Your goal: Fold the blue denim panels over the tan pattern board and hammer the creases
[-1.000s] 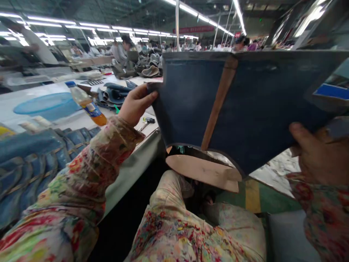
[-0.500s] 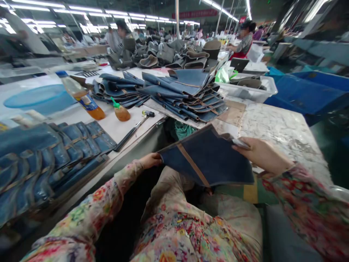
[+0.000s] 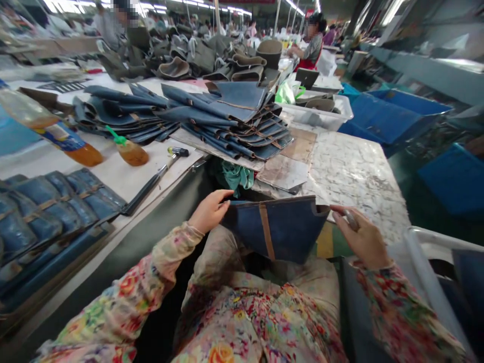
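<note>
A dark blue leather-like panel (image 3: 291,229) with a brown strip down it hangs over my lap, its top edge roughly level. My left hand (image 3: 209,212) pinches its upper left corner between thumb and fingers. At the panel's upper right corner is my right hand (image 3: 361,237), with fingertips at or very near the edge; contact is hard to tell. Curled in those fingers is a small greyish metal tool (image 3: 351,220), mostly hidden, its kind unclear. Stacked blue panels (image 3: 234,118) with similar brown strips lie on the table ahead.
More blue pieces (image 3: 45,206) lie at left. Beside them are a bottle of amber liquid (image 3: 81,151), a green-tipped squeeze bottle (image 3: 130,151) and a hammer (image 3: 159,174). A white bin (image 3: 419,252) stands at right, blue bins (image 3: 397,118) farther back. A co-worker (image 3: 312,45) is beyond.
The panel has swung from tilted to nearly level, and its right end has come lower and leftward. My right hand has dropped, and my head view has turned right and down.
</note>
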`<state>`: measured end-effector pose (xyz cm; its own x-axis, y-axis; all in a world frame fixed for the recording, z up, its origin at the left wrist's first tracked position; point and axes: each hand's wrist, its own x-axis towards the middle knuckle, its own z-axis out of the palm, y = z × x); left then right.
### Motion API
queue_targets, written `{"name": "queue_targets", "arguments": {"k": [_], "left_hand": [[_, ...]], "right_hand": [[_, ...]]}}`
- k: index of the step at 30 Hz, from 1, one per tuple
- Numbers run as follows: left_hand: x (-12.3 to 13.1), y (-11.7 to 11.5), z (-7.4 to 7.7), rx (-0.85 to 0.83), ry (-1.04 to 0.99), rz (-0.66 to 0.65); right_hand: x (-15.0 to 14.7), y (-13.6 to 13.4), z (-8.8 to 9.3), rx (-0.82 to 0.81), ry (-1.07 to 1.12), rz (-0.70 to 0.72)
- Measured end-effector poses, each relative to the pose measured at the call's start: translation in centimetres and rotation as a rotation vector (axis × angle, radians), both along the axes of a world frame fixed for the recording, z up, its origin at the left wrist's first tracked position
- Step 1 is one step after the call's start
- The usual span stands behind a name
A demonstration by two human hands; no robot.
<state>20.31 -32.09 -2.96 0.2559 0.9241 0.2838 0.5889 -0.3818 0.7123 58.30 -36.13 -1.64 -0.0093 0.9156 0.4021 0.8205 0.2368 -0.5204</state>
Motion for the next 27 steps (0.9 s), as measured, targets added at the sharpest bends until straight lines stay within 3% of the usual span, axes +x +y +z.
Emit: {"name": "queue_targets", "arguments": {"k": [3, 6, 9, 11, 17, 22, 27], "left_hand": [[5.8, -0.7, 0.6, 0.214, 0.159, -0.136], [10.2, -1.3, -0.8, 0.252, 0.322, -0.191], [12.1, -1.9, -3.1, 0.253, 0.474, -0.194], [12.4, -2.2, -4.1, 0.262, 0.524, -0.195], [13.5, -2.2, -3.8, 0.322, 0.574, -0.213], [15.3, -2.2, -3.8, 0.358, 0.578, -0.249], [14.9, -2.4, -4.4, 0.422, 0.587, -0.258]], "right_hand": [[-1.3, 0.6, 0.0, 0.11, -0.096, 0.109], [-1.3, 0.6, -3.5, 0.056, -0.149, 0.143], [-0.8, -1.0, -7.4, 0.018, -0.098, 0.084], [-0.8, -2.7, -8.9, 0.026, -0.055, 0.051], [-2.0, -5.9, -8.2, 0.03, -0.002, 0.09], [-2.3, -6.0, -7.7, -0.016, 0.013, 0.066], [-2.3, -6.2, -7.8, -0.012, 0.023, 0.062]]}}
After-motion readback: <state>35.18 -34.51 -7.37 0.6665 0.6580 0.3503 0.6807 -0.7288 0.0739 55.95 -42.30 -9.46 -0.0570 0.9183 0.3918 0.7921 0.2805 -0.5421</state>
